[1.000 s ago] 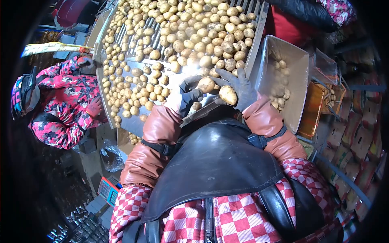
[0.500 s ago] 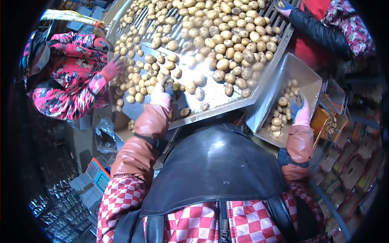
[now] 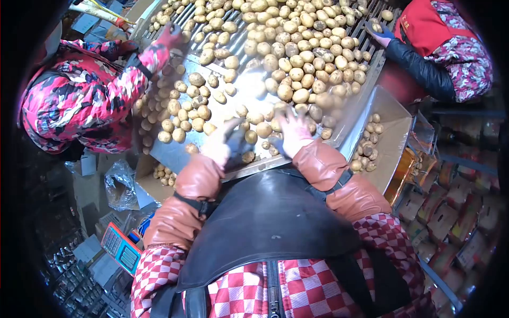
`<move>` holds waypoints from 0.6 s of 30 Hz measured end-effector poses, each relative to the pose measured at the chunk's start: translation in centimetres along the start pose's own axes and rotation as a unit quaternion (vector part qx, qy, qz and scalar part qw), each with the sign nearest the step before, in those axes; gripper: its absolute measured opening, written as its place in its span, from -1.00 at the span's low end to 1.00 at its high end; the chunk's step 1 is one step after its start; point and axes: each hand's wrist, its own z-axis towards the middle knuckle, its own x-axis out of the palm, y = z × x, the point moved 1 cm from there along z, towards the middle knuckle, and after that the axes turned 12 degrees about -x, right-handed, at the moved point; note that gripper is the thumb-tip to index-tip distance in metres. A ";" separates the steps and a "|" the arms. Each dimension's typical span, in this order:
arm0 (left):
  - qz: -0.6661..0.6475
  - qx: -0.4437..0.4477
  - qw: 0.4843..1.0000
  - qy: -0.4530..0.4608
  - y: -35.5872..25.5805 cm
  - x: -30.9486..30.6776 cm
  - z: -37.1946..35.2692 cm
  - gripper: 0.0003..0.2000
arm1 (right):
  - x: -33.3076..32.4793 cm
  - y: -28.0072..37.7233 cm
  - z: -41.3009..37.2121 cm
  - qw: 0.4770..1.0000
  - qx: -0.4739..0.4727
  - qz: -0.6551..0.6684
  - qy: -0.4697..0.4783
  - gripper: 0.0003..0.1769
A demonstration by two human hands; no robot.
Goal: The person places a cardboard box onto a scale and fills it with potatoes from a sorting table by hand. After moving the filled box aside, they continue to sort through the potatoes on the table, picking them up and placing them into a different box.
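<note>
Many potatoes (image 3: 301,95) lie on a metal sorting table (image 3: 191,139) in front of me. My left hand (image 3: 221,142), gloved and somewhat blurred, is at the near edge of the table, its fingers stretched toward a few potatoes. Beside it, my right hand (image 3: 293,131) rests over potatoes near the same edge with its fingers spread. Neither hand is wrapped around a potato. To the right, a cardboard box (image 3: 391,142) holds several potatoes.
A co-worker's gloved hand (image 3: 168,37) reaches over the table from the left. At the upper right another person's hand (image 3: 379,34) holds a potato. Below left are an orange-framed scale (image 3: 121,248), clear plastic (image 3: 120,185) and a box with small potatoes (image 3: 165,175).
My right hand has left the box on the right and come onto the table. My left hand has moved slightly nearer me. The left co-worker's hand has gone farther up the table.
</note>
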 end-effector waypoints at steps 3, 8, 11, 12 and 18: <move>0.159 0.132 0.965 -0.160 0.4 -4.8 -1.7 -0.66 | -1.8 -0.7 1.0 0.936 -0.059 0.347 -0.027 -0.46; 0.262 0.183 0.921 -0.222 3.7 -10.8 -5.3 -0.73 | -4.6 -6.6 7.0 0.834 0.109 0.412 -0.351 -0.69; 0.204 0.086 0.958 -0.181 4.3 -12.3 -5.7 -0.60 | -6.9 -6.9 11.0 0.961 0.128 0.181 -0.162 -0.59; 0.188 0.076 0.966 -0.162 3.8 -12.3 -5.6 -0.60 | -8.0 -5.5 12.4 0.984 0.107 0.077 -0.123 -0.58; 0.148 0.024 0.981 -0.123 0.7 -10.6 -4.5 -0.63 | -6.9 -4.9 19.0 0.982 0.162 -0.060 0.072 -0.51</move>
